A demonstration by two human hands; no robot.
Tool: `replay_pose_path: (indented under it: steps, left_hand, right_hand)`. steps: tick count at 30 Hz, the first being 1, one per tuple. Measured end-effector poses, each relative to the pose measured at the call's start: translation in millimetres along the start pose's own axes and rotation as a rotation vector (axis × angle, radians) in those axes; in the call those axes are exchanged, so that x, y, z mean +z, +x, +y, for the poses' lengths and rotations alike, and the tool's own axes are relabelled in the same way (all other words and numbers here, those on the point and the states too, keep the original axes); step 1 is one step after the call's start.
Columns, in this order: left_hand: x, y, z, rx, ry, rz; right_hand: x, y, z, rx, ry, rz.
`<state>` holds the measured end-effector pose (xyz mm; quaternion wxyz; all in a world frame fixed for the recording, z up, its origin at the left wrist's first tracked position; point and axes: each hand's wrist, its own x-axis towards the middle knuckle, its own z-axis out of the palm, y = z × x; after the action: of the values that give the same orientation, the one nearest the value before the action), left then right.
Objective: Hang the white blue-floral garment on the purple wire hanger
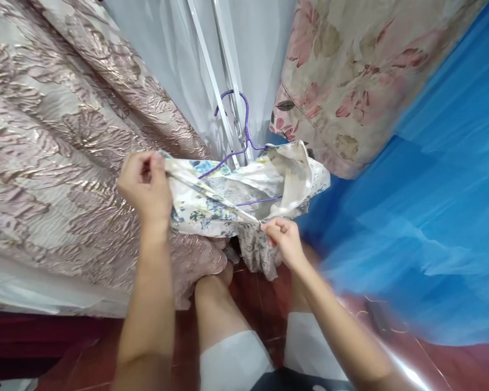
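In the middle, a white garment (193,214) printed with blue flowers and touches of yellow-green, on a purple hanger (246,124). To the left, dusty-pink and off-white fabric (73,163) with a raised, glinting floral pattern; near it at lower left, deep maroon cloth (36,339). Far centre, white bars (209,68) before a plain pale-grey cloth (155,43). Far right, a beige drape (350,87) with pink blooms and muted green-brown leaves. Right, vivid blue fabric (391,228). Near, white shorts (232,358) above a dark red floor (261,293) with paler lines.

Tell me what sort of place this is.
Possibly a clothes shop or dressing area: a flowered garment on a purple hanger, with pink textured fabric and blue fabric hanging on either side.
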<state>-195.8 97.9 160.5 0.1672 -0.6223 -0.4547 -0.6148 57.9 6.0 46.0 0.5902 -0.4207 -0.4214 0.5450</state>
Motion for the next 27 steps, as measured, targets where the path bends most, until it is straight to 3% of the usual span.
replay_pose_path:
  steps: [1,4,7,10,13,15,18,20,24,27]
  left_hand:
    - [-6.6,-5.1,-19.3,-0.083,0.002,-0.087]
    - [-18.6,-44.2,-59.4,-0.262,-0.018,-0.138]
    - [-17.6,-107.5,-61.8,-0.308,-0.03,-0.195]
    - [-8.1,-167.4,-30.5,-0.322,-0.083,-0.337]
    - [7.1,-196.1,19.9,-0.2,-0.325,-0.531]
    - [21.8,-194.8,56.2,-0.132,-0.495,-0.599]
    - [50.2,-178.4,105.8,-0.149,-0.652,-0.577]
    - [69.6,-171.1,132.8,-0.144,-0.728,-0.641]
    - [97.0,-181.0,166.2,-0.059,-0.814,-1.05]
    - [100.5,-196.7,164.7,-0.054,-0.688,-1.304]
  right_hand:
    - [-3.2,-7.7,1.5,0.008,-0.008,-0.012]
    - [-7.2,-26.1,6.4,0.033,-0.019,-0.058]
    - [-7.3,-37.0,19.0,0.06,-0.025,-0.083]
    - [-11.4,-42.5,34.1,0.077,-0.064,-0.096]
    - [-21.3,-43.6,41.7,0.072,-0.13,-0.09]
    - [-29.4,-42.8,43.2,0.052,-0.149,-0.077]
    - [-40.8,-43.5,49.3,0.056,-0.183,-0.068]
    - [-47.0,-47.2,59.3,0.079,-0.25,-0.053]
    - [-55.5,-59.3,83.1,0.003,-0.359,0.065]
    - [-59.9,-68.2,87.7,-0.006,-0.394,0.09]
